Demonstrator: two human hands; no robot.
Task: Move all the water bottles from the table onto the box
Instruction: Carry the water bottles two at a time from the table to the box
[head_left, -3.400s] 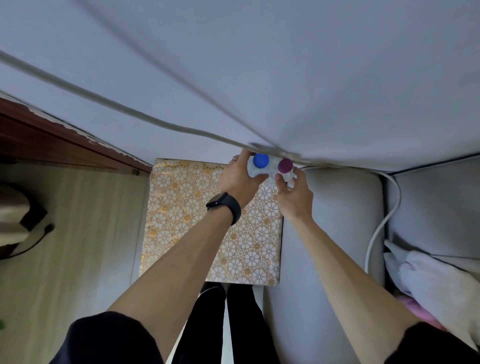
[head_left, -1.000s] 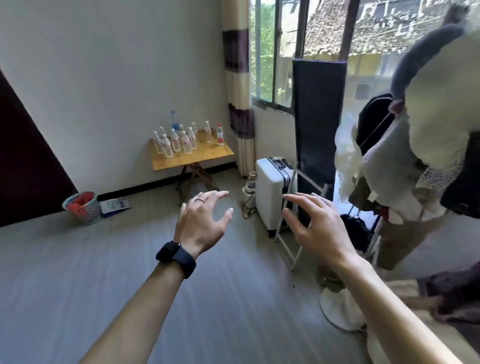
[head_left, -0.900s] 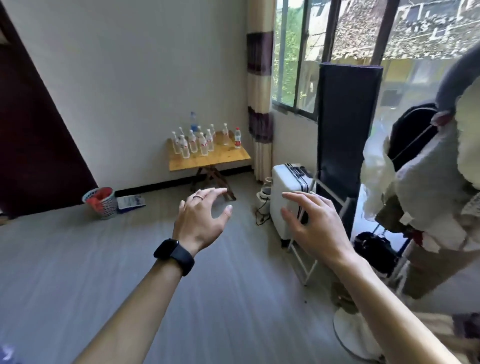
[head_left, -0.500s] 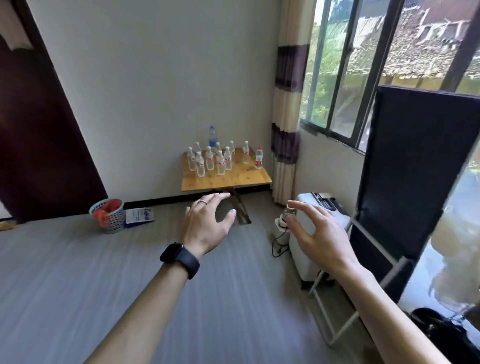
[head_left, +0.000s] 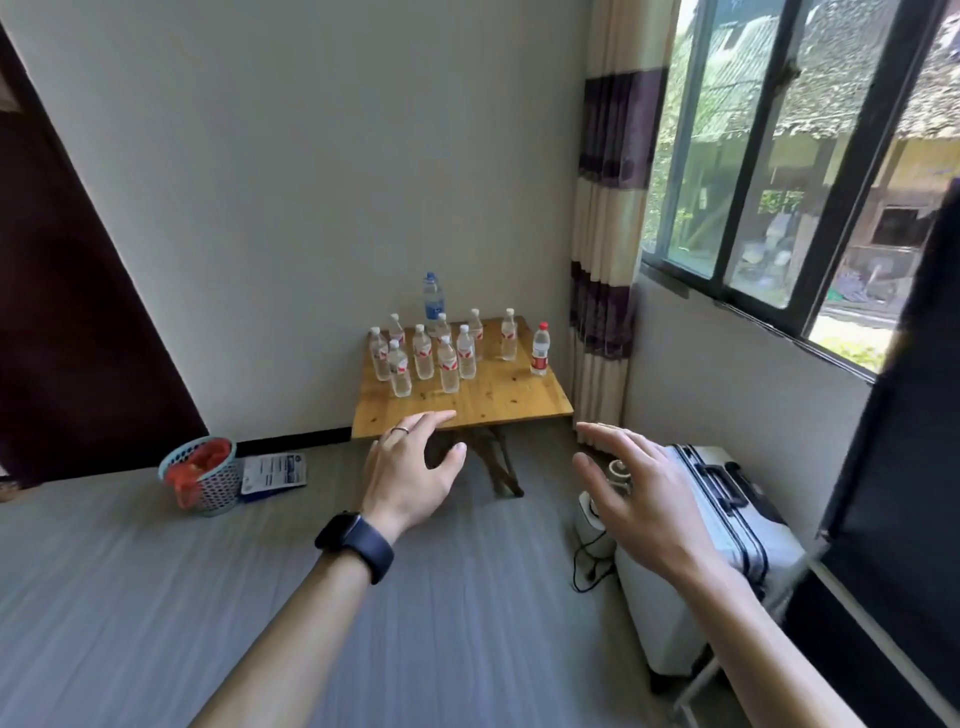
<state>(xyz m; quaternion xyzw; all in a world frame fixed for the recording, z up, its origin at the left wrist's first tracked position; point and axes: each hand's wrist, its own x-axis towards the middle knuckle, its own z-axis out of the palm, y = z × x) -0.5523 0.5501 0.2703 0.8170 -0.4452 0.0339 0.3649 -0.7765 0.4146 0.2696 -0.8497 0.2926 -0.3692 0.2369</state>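
Note:
Several clear water bottles (head_left: 448, 365) stand upright in a cluster on a small wooden table (head_left: 498, 400) against the far wall. A taller blue-capped bottle (head_left: 431, 301) stands at the back and a red-capped bottle (head_left: 540, 349) at the right. My left hand (head_left: 410, 475), with a ring and a dark watch, is raised in front of me, fingers spread and empty. My right hand (head_left: 636, 499) is raised too, fingers relaxed, holding nothing. Both hands are well short of the table. The box is out of view.
A white suitcase (head_left: 727, 551) lies on the floor at the right under the window, with a cable and a small white device (head_left: 592, 512) beside it. A basket with red contents (head_left: 201, 475) and a blue leaflet (head_left: 274, 470) sit by the wall at the left. A dark panel (head_left: 898, 467) stands at the far right.
I let go of two bottles on the patterned box and turned round. The view has swung left and the table has come closer. Both hands stay raised and empty.

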